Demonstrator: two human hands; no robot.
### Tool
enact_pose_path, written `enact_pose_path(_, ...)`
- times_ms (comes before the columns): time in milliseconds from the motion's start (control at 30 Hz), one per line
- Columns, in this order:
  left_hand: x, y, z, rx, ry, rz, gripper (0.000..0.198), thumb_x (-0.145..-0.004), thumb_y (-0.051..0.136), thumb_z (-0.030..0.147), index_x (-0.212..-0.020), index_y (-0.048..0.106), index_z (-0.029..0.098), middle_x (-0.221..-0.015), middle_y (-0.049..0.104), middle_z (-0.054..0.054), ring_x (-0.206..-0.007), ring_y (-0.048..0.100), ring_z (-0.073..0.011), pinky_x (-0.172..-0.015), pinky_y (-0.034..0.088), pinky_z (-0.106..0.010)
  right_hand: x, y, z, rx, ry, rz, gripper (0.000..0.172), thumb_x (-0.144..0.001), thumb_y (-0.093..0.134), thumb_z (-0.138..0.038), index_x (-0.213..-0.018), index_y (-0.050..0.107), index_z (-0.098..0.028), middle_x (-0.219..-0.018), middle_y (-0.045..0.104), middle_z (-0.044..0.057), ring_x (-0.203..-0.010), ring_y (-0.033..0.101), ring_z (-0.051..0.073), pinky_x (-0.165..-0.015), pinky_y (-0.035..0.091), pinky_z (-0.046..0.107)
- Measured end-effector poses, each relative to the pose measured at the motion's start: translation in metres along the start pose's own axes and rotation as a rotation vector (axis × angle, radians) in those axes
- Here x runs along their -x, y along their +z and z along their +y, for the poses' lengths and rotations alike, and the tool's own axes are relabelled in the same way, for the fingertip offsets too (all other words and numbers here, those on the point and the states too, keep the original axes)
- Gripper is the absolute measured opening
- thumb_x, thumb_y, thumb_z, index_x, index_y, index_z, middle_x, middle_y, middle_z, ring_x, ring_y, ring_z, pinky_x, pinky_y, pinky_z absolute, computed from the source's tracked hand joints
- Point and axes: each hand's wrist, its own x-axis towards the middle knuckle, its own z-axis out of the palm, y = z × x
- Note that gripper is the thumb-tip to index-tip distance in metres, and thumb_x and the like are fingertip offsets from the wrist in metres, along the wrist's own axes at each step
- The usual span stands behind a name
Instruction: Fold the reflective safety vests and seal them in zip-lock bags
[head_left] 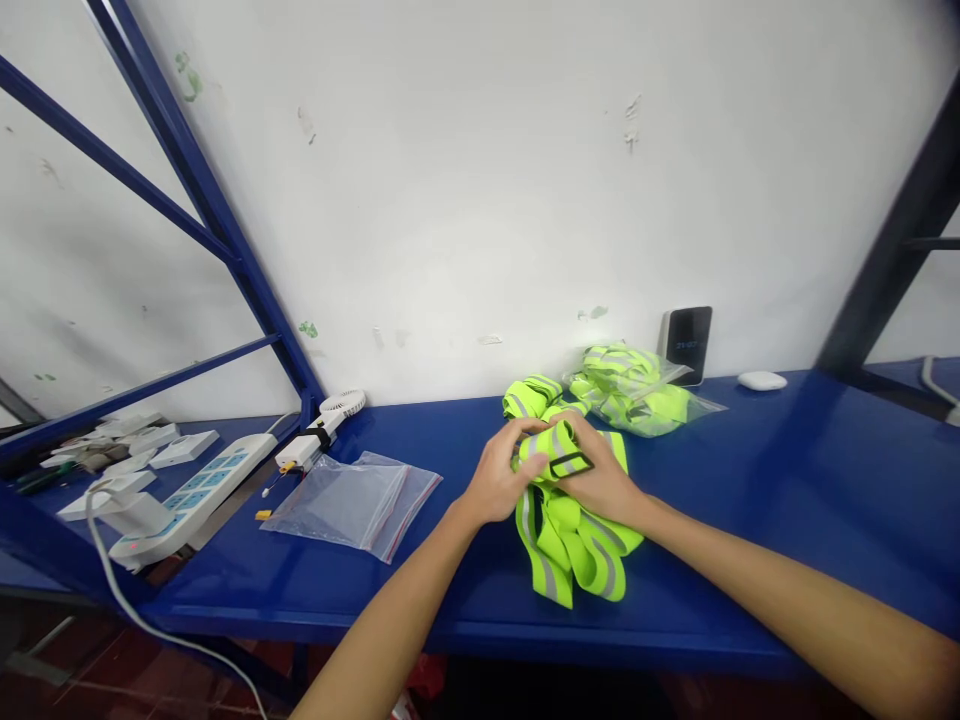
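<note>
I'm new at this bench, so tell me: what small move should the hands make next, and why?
I'd probably snug the yellow-green roll a little tighter: the left hand and right hand both hold it, and loose strips show just below, so a slack turn might slip and tangle.

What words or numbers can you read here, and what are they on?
Upright device: glowing digits, maybe "21:07", too blurred to be sure.
Yellow-green strap in the hands: none I can read.
Flat plastic bags: none I can read.
</note>
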Motion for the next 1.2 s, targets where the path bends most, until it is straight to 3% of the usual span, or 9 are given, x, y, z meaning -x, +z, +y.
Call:
enact_pose_path(100,0.003,0.001,0.006,-0.145,-0.035,-0.094,0.05,-0.076,0.069,0.042,-0.12,0.059,0.021,-0.113,0.066,-0.007,-0.099,0.059,-0.0248,-0.088,0.042,-0.031,0.0,-0.004,0.003,0.058,0.022,0.026,0.026,-0.067,0.057,-0.013,-0.09,0.049,-0.021,-0.085,0.054,0.002,-0.077,0.052,0.019,-0.069,0.041,0.03)
enact_pose_path(300,0.0,0.002,0.001,-0.253,-0.019,-0.023,0.048,-0.066,0.078,0.044,-0.105,0.066,0.019,-0.098,0.069,-0.005,-0.089,0.062,-0.0228,-0.08,0.044,-0.029,0.003,-0.005,0.0,0.112,0.066,-0.051,0.013,-0.065,0.057,-0.013,-0.074,0.051,-0.02,-0.073,0.06,0.0,-0.066,0.054,0.017,-0.061,0.04,0.027)
enact_pose_path(533,0.0,0.0,-0.004,-0.188,-0.052,-0.071,0.037,-0.071,0.074,0.044,-0.093,0.067,0.016,-0.081,0.068,-0.001,-0.072,0.059,-0.0149,-0.067,0.044,-0.024,0.004,0.0,-0.005,0.081,0.197,-0.1,0.015,-0.068,0.069,-0.025,-0.07,0.055,-0.018,-0.065,0.062,0.0,-0.06,0.057,0.018,-0.054,0.04,0.027)
enact_pose_path(600,-0.002,0.0,-0.008,-0.115,-0.073,-0.036,0.034,-0.072,0.074,0.043,-0.088,0.066,0.014,-0.078,0.066,-0.001,-0.069,0.057,-0.0139,-0.064,0.044,-0.023,0.002,-0.001,-0.004,0.043,0.239,-0.097,0.027,-0.065,0.075,-0.031,-0.083,0.06,-0.018,-0.078,0.067,0.002,-0.072,0.063,0.022,-0.063,0.047,0.03)
enact_pose_path(667,-0.004,-0.002,-0.013,-0.037,-0.082,0.035,0.032,-0.074,0.073,0.04,-0.089,0.066,0.013,-0.08,0.066,-0.002,-0.07,0.058,-0.0138,-0.066,0.045,-0.023,-0.001,-0.002,-0.004,-0.038,0.271,-0.094,0.056,-0.063,0.08,-0.037,-0.11,0.057,-0.018,-0.106,0.067,0.008,-0.097,0.064,0.028,-0.081,0.051,0.036)
enact_pose_path(767,-0.008,-0.008,-0.019,0.088,-0.086,0.204,0.033,-0.076,0.072,0.038,-0.095,0.064,0.013,-0.087,0.068,-0.004,-0.074,0.061,-0.0146,-0.069,0.048,-0.024,-0.003,-0.005,-0.005,-0.23,0.332,-0.192,0.095,-0.064,0.081,-0.042,-0.143,0.033,-0.022,-0.143,0.047,0.013,-0.125,0.051,0.03,-0.102,0.044,0.042)
enact_pose_path(900,-0.011,-0.012,-0.021,0.169,-0.078,0.336,0.034,-0.074,0.074,0.037,-0.097,0.064,0.013,-0.091,0.069,-0.005,-0.078,0.062,-0.0154,-0.072,0.05,-0.025,-0.001,-0.001,-0.004,-0.382,0.341,-0.36,0.112,-0.063,0.083,-0.039,-0.152,0.017,-0.024,-0.149,0.04,0.014,-0.133,0.045,0.03,-0.109,0.037,0.046)
enact_pose_path(1033,-0.01,-0.006,-0.02,0.232,-0.098,0.357,0.034,-0.074,0.075,0.037,-0.096,0.065,0.014,-0.09,0.069,-0.005,-0.078,0.063,-0.0153,-0.073,0.05,-0.025,-0.001,0.008,-0.001,-0.431,0.23,-0.334,0.101,-0.062,0.084,-0.031,-0.147,0.03,-0.021,-0.144,0.047,0.012,-0.131,0.046,0.029,-0.11,0.036,0.045)
enact_pose_path(1200,-0.01,0.005,-0.017,0.436,-0.227,0.377,0.037,-0.071,0.076,0.042,-0.093,0.065,0.014,-0.087,0.07,-0.004,-0.072,0.064,-0.0144,-0.068,0.051,-0.025,-0.005,0.003,-0.005,-0.437,0.265,-0.43,0.051,-0.068,0.068,-0.012,-0.118,0.058,-0.016,-0.112,0.067,0.006,-0.094,0.064,0.023,-0.085,0.051,0.037)
